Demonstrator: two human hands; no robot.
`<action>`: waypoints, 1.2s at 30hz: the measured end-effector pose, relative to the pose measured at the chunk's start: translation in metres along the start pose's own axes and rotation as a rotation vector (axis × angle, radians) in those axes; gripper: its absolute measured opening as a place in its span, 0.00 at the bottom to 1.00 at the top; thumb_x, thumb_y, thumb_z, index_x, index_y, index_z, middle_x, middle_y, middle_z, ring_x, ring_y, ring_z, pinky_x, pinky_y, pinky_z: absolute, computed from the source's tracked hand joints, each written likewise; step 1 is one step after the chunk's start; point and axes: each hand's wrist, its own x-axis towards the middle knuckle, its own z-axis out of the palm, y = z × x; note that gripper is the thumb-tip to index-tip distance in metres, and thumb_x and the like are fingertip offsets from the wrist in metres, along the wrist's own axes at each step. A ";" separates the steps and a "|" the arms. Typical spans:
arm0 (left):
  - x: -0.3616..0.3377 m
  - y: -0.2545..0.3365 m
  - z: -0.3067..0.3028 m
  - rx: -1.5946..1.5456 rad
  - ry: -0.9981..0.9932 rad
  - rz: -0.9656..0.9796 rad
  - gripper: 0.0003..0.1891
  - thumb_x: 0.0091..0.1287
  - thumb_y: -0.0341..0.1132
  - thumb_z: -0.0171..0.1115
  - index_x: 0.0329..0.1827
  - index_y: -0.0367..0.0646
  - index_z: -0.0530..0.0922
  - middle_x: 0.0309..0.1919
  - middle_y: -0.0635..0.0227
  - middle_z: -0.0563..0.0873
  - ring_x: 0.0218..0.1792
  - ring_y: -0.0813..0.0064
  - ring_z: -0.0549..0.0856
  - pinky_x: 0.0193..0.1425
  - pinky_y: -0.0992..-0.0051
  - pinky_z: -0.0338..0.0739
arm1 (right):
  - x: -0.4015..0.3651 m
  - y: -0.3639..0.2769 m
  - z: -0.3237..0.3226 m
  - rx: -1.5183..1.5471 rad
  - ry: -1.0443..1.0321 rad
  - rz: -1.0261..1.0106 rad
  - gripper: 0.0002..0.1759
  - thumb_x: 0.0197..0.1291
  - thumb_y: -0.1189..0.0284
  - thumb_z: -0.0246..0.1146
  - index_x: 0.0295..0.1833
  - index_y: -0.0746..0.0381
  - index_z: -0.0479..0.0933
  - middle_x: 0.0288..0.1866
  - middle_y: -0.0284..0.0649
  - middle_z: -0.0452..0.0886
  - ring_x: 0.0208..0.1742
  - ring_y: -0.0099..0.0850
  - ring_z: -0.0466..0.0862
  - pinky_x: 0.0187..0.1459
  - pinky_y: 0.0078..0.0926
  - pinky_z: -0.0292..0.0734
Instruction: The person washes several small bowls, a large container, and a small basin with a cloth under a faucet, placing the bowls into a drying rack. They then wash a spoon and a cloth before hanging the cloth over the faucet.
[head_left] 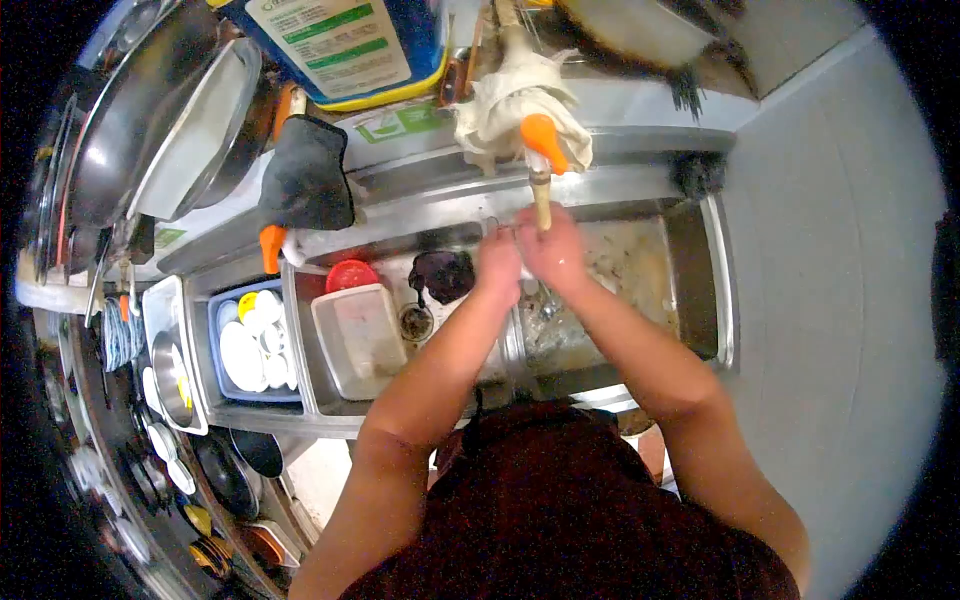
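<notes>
Both hands meet under the tap, over the divider between two sink basins. My left hand (498,268) is closed, its fingers curled in toward the other hand. Against it my right hand (553,250) is also closed, right below the tap spout (542,205). A small white patch shows between the palms, and a thin dark wire-like line sticks up by the left fingers; I cannot tell what they hold. An orange tap lever (542,140) sits above, by a pale cloth (520,100) wrapped around the pipe. Water lies in the right basin (640,270).
Left of my hands are a dark wet cloth (443,276), a drain (416,322), a white tub (360,340) and a red bowl (351,275). Farther left, a blue tub (222,370) holds white dishes. A second orange lever (271,248) hangs near a black cloth (308,175).
</notes>
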 end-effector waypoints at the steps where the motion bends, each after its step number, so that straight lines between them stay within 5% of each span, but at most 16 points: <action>1: -0.001 0.003 0.006 0.193 -0.002 0.028 0.14 0.71 0.38 0.44 0.50 0.41 0.75 0.43 0.63 0.82 0.45 0.64 0.81 0.49 0.67 0.76 | 0.001 -0.005 -0.005 -0.001 0.000 0.003 0.14 0.55 0.64 0.61 0.41 0.62 0.79 0.40 0.51 0.80 0.41 0.50 0.81 0.41 0.41 0.76; 5: -0.002 0.009 0.009 -0.133 0.004 -0.095 0.14 0.68 0.39 0.45 0.47 0.42 0.75 0.40 0.62 0.83 0.45 0.65 0.82 0.51 0.65 0.77 | 0.021 0.016 -0.009 0.111 -0.302 0.397 0.13 0.59 0.63 0.58 0.43 0.61 0.79 0.42 0.49 0.81 0.40 0.47 0.82 0.42 0.40 0.77; 7: 0.004 0.004 0.006 -0.321 -0.089 -0.082 0.17 0.67 0.42 0.45 0.49 0.41 0.74 0.42 0.61 0.83 0.46 0.64 0.82 0.51 0.63 0.77 | 0.019 0.007 -0.016 1.235 -0.217 1.006 0.16 0.62 0.62 0.56 0.46 0.63 0.77 0.41 0.44 0.82 0.38 0.39 0.83 0.41 0.36 0.78; 9: 0.015 -0.007 0.005 -0.519 -0.011 -0.163 0.18 0.68 0.44 0.44 0.51 0.43 0.74 0.44 0.62 0.82 0.46 0.63 0.82 0.50 0.59 0.77 | 0.011 0.007 -0.022 1.321 -0.240 1.030 0.18 0.62 0.63 0.57 0.50 0.65 0.74 0.41 0.41 0.82 0.38 0.32 0.83 0.41 0.31 0.79; 15: -0.014 0.032 0.013 -0.075 -0.140 -0.490 0.17 0.68 0.49 0.46 0.50 0.50 0.74 0.43 0.63 0.82 0.44 0.62 0.82 0.46 0.56 0.78 | -0.009 0.004 -0.044 0.954 -0.565 0.659 0.20 0.55 0.68 0.66 0.51 0.64 0.74 0.43 0.42 0.81 0.43 0.32 0.82 0.46 0.31 0.77; 18: 0.026 0.011 -0.012 -0.172 -0.333 -0.429 0.16 0.68 0.47 0.48 0.45 0.46 0.76 0.40 0.63 0.83 0.41 0.64 0.83 0.46 0.62 0.79 | -0.034 0.000 -0.031 0.240 -0.474 -0.197 0.18 0.54 0.74 0.63 0.52 0.62 0.74 0.45 0.47 0.79 0.49 0.46 0.78 0.56 0.38 0.70; 21: 0.016 0.029 -0.010 -0.205 -0.492 -0.553 0.14 0.67 0.43 0.50 0.41 0.43 0.78 0.36 0.63 0.84 0.39 0.66 0.84 0.46 0.64 0.79 | -0.034 0.009 -0.043 -0.226 -0.566 -0.554 0.18 0.53 0.75 0.62 0.51 0.62 0.73 0.45 0.49 0.78 0.49 0.51 0.76 0.55 0.38 0.71; 23: 0.010 0.025 -0.007 -0.207 -0.386 -0.447 0.13 0.66 0.42 0.51 0.42 0.43 0.78 0.36 0.62 0.84 0.39 0.66 0.84 0.47 0.64 0.78 | -0.032 -0.002 -0.038 -0.240 -0.695 -0.364 0.19 0.49 0.77 0.61 0.50 0.62 0.73 0.46 0.49 0.78 0.49 0.51 0.76 0.54 0.38 0.71; 25: 0.030 -0.013 -0.017 -0.087 -0.239 -0.242 0.15 0.66 0.43 0.51 0.44 0.42 0.77 0.38 0.62 0.84 0.40 0.65 0.83 0.49 0.63 0.78 | -0.028 -0.018 -0.030 0.003 -0.543 0.205 0.18 0.47 0.78 0.60 0.48 0.61 0.74 0.46 0.50 0.78 0.49 0.51 0.77 0.53 0.41 0.72; 27: 0.026 -0.011 -0.012 -0.008 -0.225 -0.036 0.16 0.65 0.44 0.52 0.46 0.41 0.76 0.39 0.61 0.84 0.41 0.65 0.83 0.49 0.64 0.78 | -0.037 -0.006 -0.027 0.083 -0.432 0.042 0.17 0.48 0.77 0.59 0.47 0.61 0.74 0.45 0.52 0.77 0.47 0.50 0.77 0.50 0.43 0.72; 28: 0.011 0.022 -0.009 -0.036 -0.384 -0.456 0.17 0.64 0.44 0.53 0.48 0.41 0.76 0.41 0.62 0.84 0.42 0.65 0.83 0.50 0.64 0.77 | -0.039 -0.002 -0.039 -0.072 -0.415 -0.320 0.16 0.50 0.76 0.58 0.47 0.61 0.73 0.44 0.52 0.77 0.47 0.51 0.77 0.50 0.44 0.72; 29: 0.005 0.037 -0.008 0.102 -0.471 -0.535 0.18 0.63 0.44 0.54 0.49 0.42 0.76 0.41 0.62 0.83 0.42 0.65 0.83 0.50 0.64 0.78 | -0.041 0.000 -0.046 -0.227 -0.389 -0.682 0.15 0.52 0.76 0.58 0.47 0.61 0.73 0.43 0.52 0.76 0.47 0.51 0.76 0.49 0.44 0.71; 30: 0.002 0.034 -0.008 0.038 -0.423 -0.496 0.18 0.62 0.42 0.55 0.50 0.40 0.75 0.42 0.61 0.83 0.43 0.65 0.83 0.51 0.66 0.77 | -0.040 -0.001 -0.043 -0.228 -0.392 -0.682 0.15 0.52 0.76 0.58 0.47 0.61 0.73 0.43 0.52 0.76 0.47 0.51 0.76 0.49 0.44 0.71; 32: -0.002 0.020 -0.003 -0.016 -0.378 -0.457 0.18 0.62 0.40 0.57 0.50 0.38 0.75 0.43 0.59 0.82 0.43 0.65 0.82 0.51 0.67 0.77 | -0.036 -0.003 -0.029 -0.275 -0.643 -0.169 0.14 0.52 0.75 0.57 0.47 0.60 0.73 0.43 0.50 0.76 0.48 0.51 0.74 0.50 0.44 0.70; 34: -0.002 0.005 0.009 0.117 -0.141 0.066 0.17 0.60 0.37 0.58 0.50 0.39 0.75 0.41 0.60 0.83 0.41 0.67 0.83 0.46 0.70 0.79 | -0.040 0.002 -0.022 -0.136 -0.487 -0.226 0.14 0.52 0.75 0.57 0.46 0.60 0.73 0.42 0.50 0.76 0.47 0.50 0.74 0.50 0.44 0.70; 36: 0.007 0.023 -0.002 0.150 -0.260 -0.202 0.17 0.59 0.35 0.58 0.51 0.39 0.75 0.40 0.62 0.82 0.39 0.69 0.83 0.43 0.72 0.79 | -0.044 0.005 -0.024 0.010 -0.312 -0.261 0.13 0.51 0.76 0.57 0.45 0.59 0.73 0.40 0.49 0.76 0.46 0.50 0.74 0.49 0.44 0.71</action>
